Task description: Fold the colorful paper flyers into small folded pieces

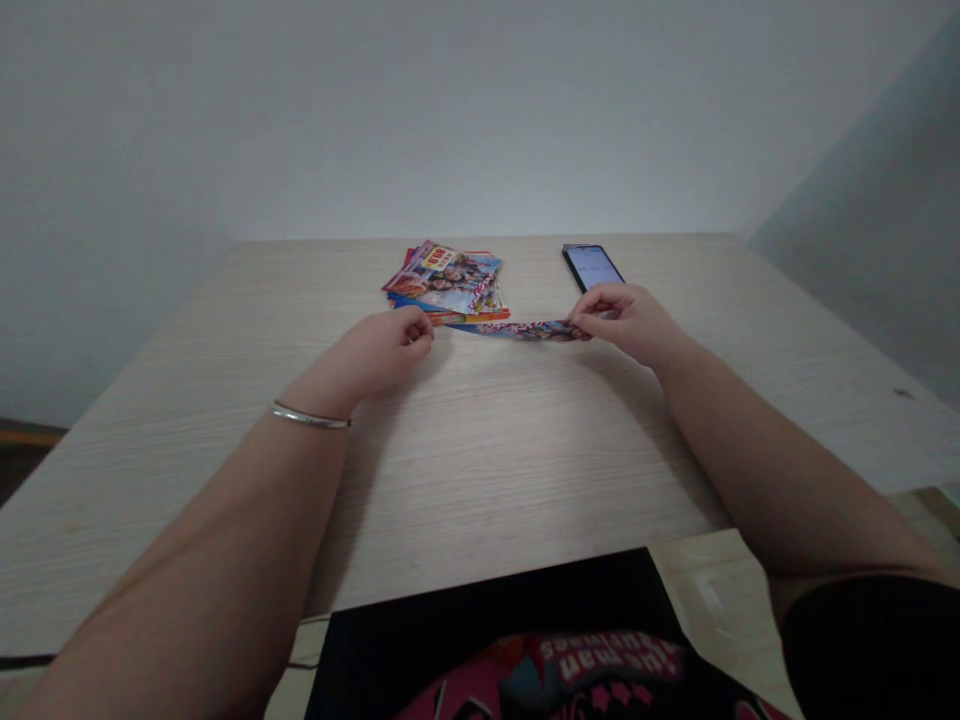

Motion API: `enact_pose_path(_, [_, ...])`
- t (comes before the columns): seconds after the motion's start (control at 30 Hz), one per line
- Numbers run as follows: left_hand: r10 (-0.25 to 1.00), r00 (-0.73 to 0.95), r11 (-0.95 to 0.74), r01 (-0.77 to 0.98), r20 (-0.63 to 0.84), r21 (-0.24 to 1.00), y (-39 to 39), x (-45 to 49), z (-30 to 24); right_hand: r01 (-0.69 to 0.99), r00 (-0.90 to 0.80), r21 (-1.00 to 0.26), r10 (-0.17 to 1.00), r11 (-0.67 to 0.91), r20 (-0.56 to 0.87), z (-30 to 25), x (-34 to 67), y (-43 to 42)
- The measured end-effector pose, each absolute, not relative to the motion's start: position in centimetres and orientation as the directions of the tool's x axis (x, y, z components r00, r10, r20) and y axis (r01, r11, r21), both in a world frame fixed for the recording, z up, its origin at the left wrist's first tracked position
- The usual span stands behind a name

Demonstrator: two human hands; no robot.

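Head view: 1 printed leaflet (517, 330) is pinched at opp. ends by L hand (390, 345) & R hand (634, 322), both nearly closed. Leaflet pile (446, 280) & phone (594, 266) are set behind.

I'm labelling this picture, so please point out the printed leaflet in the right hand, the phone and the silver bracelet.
Printed leaflet (519, 330): head view, mid-length.
Phone (594, 267): head view, on its screen.
Silver bracelet (311, 419): head view, on its band.
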State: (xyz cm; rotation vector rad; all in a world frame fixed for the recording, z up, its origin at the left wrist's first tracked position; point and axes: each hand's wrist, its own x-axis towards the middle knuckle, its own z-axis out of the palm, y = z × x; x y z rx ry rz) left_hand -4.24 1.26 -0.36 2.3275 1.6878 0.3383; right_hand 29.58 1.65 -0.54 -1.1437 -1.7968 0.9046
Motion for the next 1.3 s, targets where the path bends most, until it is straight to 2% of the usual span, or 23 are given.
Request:
enact_pose_path(0.1, [0.966, 0.251, -0.255, 0.879, 0.064, 0.403, 1.1, -3.7, -0.5, 0.402, -0.384, -0.835, 0.897, 0.376, 0.219, -1.0, 29.0, 1.3])
enact_pose_path(0.2, [0.948, 0.311, -0.308, 0.854, 0.064, 0.420, 0.8, -2.8, -0.6, 0.464, -0.510, -0.779, 0.846, 0.421, 0.154, -1.5, 28.6, 1.0])
enact_pose_path(0.33, [0.878, 0.468, -0.476, 0.833, 0.099, 0.283, 0.0, -1.7, -0.8, 0.478, -0.641, -0.688, 0.752, 0.546, 0.152, -1.8, 28.4, 1.2])
enact_pose_path(0.47, [0.837, 0.532, -0.544, 0.835, 0.128, 0.085, -0.8, -1.0, -1.3, 0.532, -0.669, -0.483, 0.695, 0.695, 0.264, -2.1, 28.0, 1.5])
enact_pose_path(0.57, [0.836, 0.531, -0.542, 0.838, 0.137, 0.058, -1.1, -0.9, -1.6, 0.656, -0.598, -0.342, 0.740, 0.673, 0.309, -2.8, 27.5, 1.6])
enact_pose_path(0.63, [0.830, 0.539, -0.553, 0.830, 0.141, 0.080, -0.9, -0.8, -1.6, 0.714, -0.554, -0.305, 0.775, 0.630, 0.303, -3.2, 27.3, 1.7])
enact_pose_path(0.7, [0.825, 0.550, -0.565, 0.811, 0.132, 0.154, -0.7, -0.7, -1.5, 0.741, -0.528, -0.310, 0.802, 0.595, 0.277, -3.4, 27.2, 1.8])
enact_pose_path(0.8, [0.821, 0.557, -0.562, 0.751, 0.124, 0.347, -0.6, -0.4, -1.3, 0.738, -0.523, -0.346, 0.816, 0.579, 0.248, -3.5, 27.1, 1.9])
enact_pose_path(0.93, [0.818, 0.552, -0.545, 0.657, 0.161, 0.521, -0.9, 0.1, -0.8, 0.701, -0.452, -0.472, 0.845, 0.534, 0.285, -3.4, 27.1, 1.8])
enact_pose_path(1.03, [0.796, 0.582, -0.564, 0.618, 0.163, 0.548, -1.4, 0.3, -0.2, 0.647, -0.433, -0.517, 0.828, 0.561, 0.357, -3.2, 27.2, 1.9])
enact_pose_path(1.2, [0.763, 0.630, -0.586, 0.580, 0.144, 0.567, -1.9, 0.3, 0.4, 0.587, -0.513, -0.417, 0.718, 0.694, 0.471, -2.4, 27.5, 1.9])
enact_pose_path(1.3, [0.738, 0.653, -0.632, 0.584, 0.167, 0.509, -1.8, 0.1, 0.2, 0.519, -0.555, -0.454, 0.690, 0.724, 0.465, -2.3, 27.7, 1.9])
